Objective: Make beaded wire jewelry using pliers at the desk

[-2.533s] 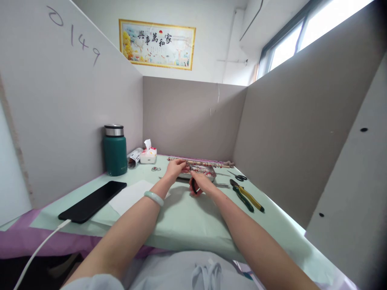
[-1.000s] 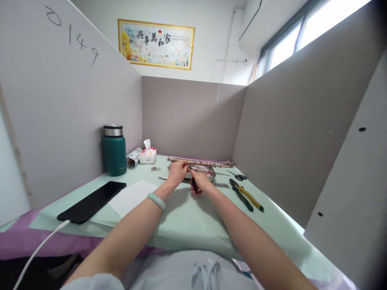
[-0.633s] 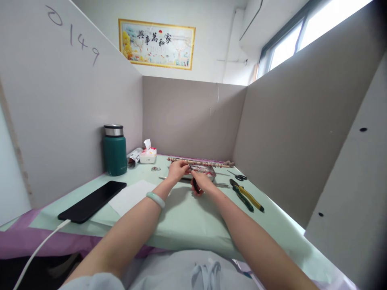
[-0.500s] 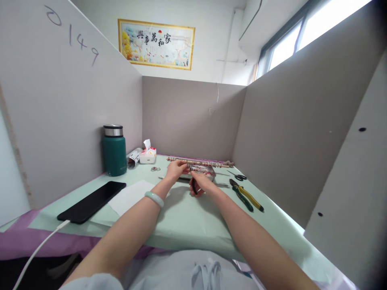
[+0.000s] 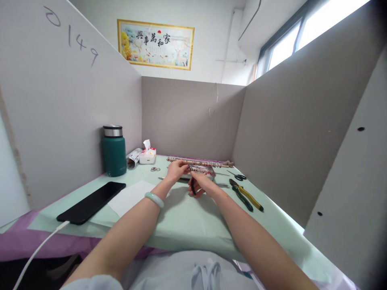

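My left hand [image 5: 175,170] has its fingers pinched on a small piece I cannot make out, just in front of a shallow metal tray [image 5: 211,173] of small red and white bits. My right hand [image 5: 202,183] is closed round the dark handles of small pliers [image 5: 192,186], whose tip points up toward the left fingers. The two hands almost touch over the green mat [image 5: 184,217]. A pale green bangle [image 5: 154,198] sits on my left wrist. Behind the tray lies a long beaded strand [image 5: 199,163].
Green-and-yellow pliers [image 5: 246,195] and small scissors [image 5: 237,175] lie to the right. At left are a black phone [image 5: 91,201] on a cable, white paper [image 5: 130,196], a green flask [image 5: 114,150] and a tissue pack [image 5: 147,154]. Grey partition walls [image 5: 193,119] enclose the desk on three sides.
Both hands stay at the tray, shifting only slightly. The right hand's grip on the small pliers has turned a little, with the handles showing lower.
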Tool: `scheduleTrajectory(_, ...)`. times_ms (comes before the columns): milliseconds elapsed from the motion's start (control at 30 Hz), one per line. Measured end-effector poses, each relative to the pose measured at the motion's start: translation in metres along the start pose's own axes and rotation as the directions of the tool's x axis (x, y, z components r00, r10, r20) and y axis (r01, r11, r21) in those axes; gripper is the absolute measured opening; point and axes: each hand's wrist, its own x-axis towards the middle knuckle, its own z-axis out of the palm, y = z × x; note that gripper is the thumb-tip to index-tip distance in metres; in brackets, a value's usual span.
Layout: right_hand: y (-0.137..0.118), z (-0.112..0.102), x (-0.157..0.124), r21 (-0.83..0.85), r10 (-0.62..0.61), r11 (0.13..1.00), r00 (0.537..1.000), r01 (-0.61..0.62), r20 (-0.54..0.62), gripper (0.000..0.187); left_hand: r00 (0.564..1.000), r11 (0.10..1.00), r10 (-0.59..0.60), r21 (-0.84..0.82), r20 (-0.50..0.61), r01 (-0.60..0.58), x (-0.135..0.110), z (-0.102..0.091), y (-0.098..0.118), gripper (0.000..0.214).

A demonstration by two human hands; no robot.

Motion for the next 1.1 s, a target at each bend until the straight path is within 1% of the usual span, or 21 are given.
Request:
scheduleTrajectory(100, 0.0002, -0.0009, 0.0006, 0.010, 0.002, 1.000, 1.000, -0.002, 0.001, 0.051, 0.996, 0.986, 0.088, 0.141, 0.007, -0.088, 0.0021, -0.0010, -0.0049, 0.010)
scheduleTrajectory(233, 0.0016, -0.0027, 0.0018, 0.014, 0.012, 1.000, 1.000, -0.012, 0.014, 0.053, 0.973, 0.907, 0.227, 0.356, 0.032, -0.223, 0.0029, -0.0029, -0.0084, 0.012)
scheduleTrajectory(367, 0.0029, -0.0047, 0.0025, 0.013, 0.018, 1.000, 0.999, -0.018, 0.029, 0.053, 0.955, 0.839, 0.289, 0.465, 0.060, -0.283, 0.0008, -0.0041, -0.0055, 0.014)
scheduleTrajectory(500, 0.0018, -0.0046, 0.0012, 0.027, 0.028, 0.999, 0.999, -0.029, 0.037, 0.053, 0.955, 0.836, 0.289, 0.471, 0.060, -0.282, -0.0006, -0.0042, -0.0034, 0.016)
scheduleTrajectory(667, -0.0018, -0.0015, -0.0016, 0.037, 0.059, 0.997, 0.998, -0.060, 0.023, 0.053, 0.968, 0.887, 0.251, 0.393, 0.029, -0.242, -0.0006, -0.0037, -0.0039, 0.015)
scheduleTrajectory(833, -0.0025, 0.0002, -0.0021, 0.044, 0.061, 0.997, 0.997, -0.062, 0.038, 0.054, 0.978, 0.929, 0.207, 0.314, -0.009, -0.194, -0.0001, -0.0029, -0.0048, 0.013)
scheduleTrajectory(1100, -0.0065, 0.0044, -0.0046, 0.057, 0.086, 0.995, 0.996, -0.087, 0.010, 0.053, 0.965, 0.883, 0.261, 0.395, 0.033, -0.253, 0.0007, -0.0050, -0.0066, 0.017)
